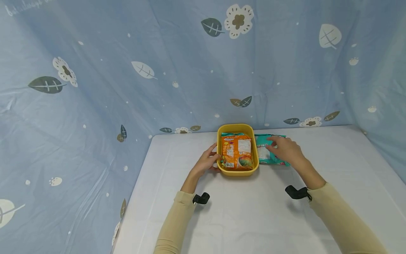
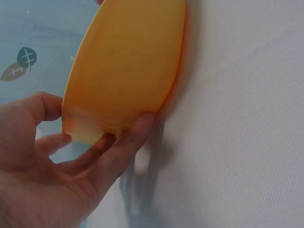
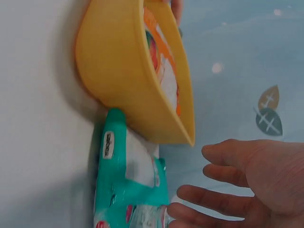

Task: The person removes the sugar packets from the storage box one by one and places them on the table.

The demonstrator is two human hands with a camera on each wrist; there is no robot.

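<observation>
A yellow plastic basket (image 1: 238, 173) stands near the back of the white table. Inside it lies an orange snack packet (image 1: 236, 151), over a teal one of which only an edge shows. My left hand (image 1: 206, 160) touches the basket's left wall with spread fingers, seen closer in the left wrist view against the yellow wall (image 2: 123, 61). To the right of the basket a teal packet (image 1: 264, 155) lies flat, its end against the basket wall. Above that packet hovers my right hand (image 1: 287, 150), fingers apart and holding nothing; the teal packet (image 3: 114, 190) is below the fingers in the right wrist view.
A white cloth covers the table (image 1: 253, 211). Behind and to the left hangs a blue curtain (image 1: 177, 70) with leaf and flower prints, meeting the table's back edge just behind the basket. A black wrist camera (image 1: 201, 198) sits on the left sleeve, another (image 1: 296, 192) on the right.
</observation>
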